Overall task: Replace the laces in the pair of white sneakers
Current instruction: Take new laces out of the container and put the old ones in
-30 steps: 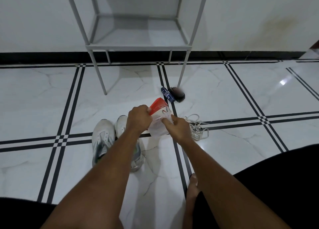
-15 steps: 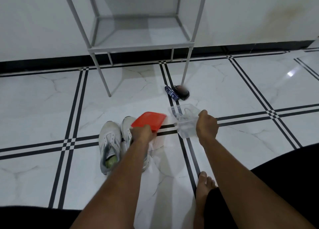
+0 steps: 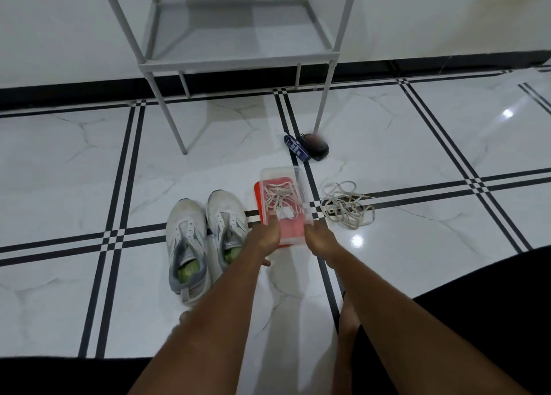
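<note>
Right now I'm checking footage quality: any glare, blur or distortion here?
Head view: two bright glare spots on the glossy floor; wide-angle bending skews the shelf frame; forearms near the bottom edge look soft; the clear box and loose laces stay legible.

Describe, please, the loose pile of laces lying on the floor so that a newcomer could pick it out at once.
Start at the grey metal rack by the wall and come down its right front leg, past the small dark items at its foot. Just nearer lies the loose pile of laces, on a black tile stripe, right of the clear box. Unlike the laces inside that box, these sprawl bare on the floor.
</note>
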`<state>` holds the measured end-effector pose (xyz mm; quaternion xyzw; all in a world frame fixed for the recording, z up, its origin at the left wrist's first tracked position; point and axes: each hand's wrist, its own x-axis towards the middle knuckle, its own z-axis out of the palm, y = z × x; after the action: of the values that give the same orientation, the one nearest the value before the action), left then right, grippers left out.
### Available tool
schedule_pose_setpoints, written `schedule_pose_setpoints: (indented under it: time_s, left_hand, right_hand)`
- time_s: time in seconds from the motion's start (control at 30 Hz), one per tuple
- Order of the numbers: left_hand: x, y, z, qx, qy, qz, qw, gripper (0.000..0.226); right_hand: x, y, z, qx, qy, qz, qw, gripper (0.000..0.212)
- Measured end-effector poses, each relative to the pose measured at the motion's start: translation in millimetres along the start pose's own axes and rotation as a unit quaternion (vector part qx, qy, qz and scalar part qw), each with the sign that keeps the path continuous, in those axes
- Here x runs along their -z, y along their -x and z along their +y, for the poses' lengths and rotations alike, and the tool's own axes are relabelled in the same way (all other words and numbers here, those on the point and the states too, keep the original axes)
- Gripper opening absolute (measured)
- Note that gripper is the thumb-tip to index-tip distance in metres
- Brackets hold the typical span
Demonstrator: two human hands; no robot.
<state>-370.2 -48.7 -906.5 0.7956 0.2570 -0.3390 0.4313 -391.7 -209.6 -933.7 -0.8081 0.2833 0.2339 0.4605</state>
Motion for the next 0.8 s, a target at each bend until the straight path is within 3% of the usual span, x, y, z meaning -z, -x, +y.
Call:
schedule_pose_setpoints:
  time_s: [0.1, 0.2, 0.3, 0.4, 0.47, 0.57, 0.63, 0.7, 0.8]
  left_hand:
    - [-10, 4, -5, 0.022, 0.019, -0.039, 0.999, 0.061]
    - [-18, 5, -7, 0.058, 0.124, -0.066, 0.988, 0.058]
    - [-23, 1, -10, 0.057, 0.234, -0.078, 0.968, 0.051]
    - [-26, -2, -15, 0.049, 0.314, -0.091, 0.944, 0.048]
    - [-25, -1, -17, 0.043, 0.371, -0.105, 0.922, 0.049]
    - [-24, -5, -20, 0.047, 0.435, -0.108, 0.893, 0.054]
    - [-24, -10, -24, 0.052, 0.462, -0.108, 0.879, 0.057]
    - [-24, -17, -28, 0.047, 0.488, -0.113, 0.864, 0.052]
    - [-29, -28, -31, 0.046, 0.508, -0.114, 0.853, 0.049]
  right_hand:
    - [-5, -20, 19, 0.003, 0.005, -0.005, 1.000, 0.061]
    - [-4, -11, 10, -0.016, -0.023, -0.013, 1.000, 0.048]
    - [-5, -14, 5, -0.012, -0.018, -0.020, 1.000, 0.051]
    - [-1, -22, -11, 0.095, 0.086, 0.140, 0.982, 0.060]
    - [9, -25, -35, 0.220, 0.100, 0.236, 0.941, 0.045]
    - [15, -38, -81, 0.343, 0.155, 0.165, 0.912, 0.026]
    - [8, -53, -103, 0.332, 0.260, 0.067, 0.904, 0.034]
    - [-5, -73, -111, 0.289, 0.359, -0.018, 0.887, 0.056]
    - [-28, -103, -106, 0.233, 0.461, -0.041, 0.855, 0.110]
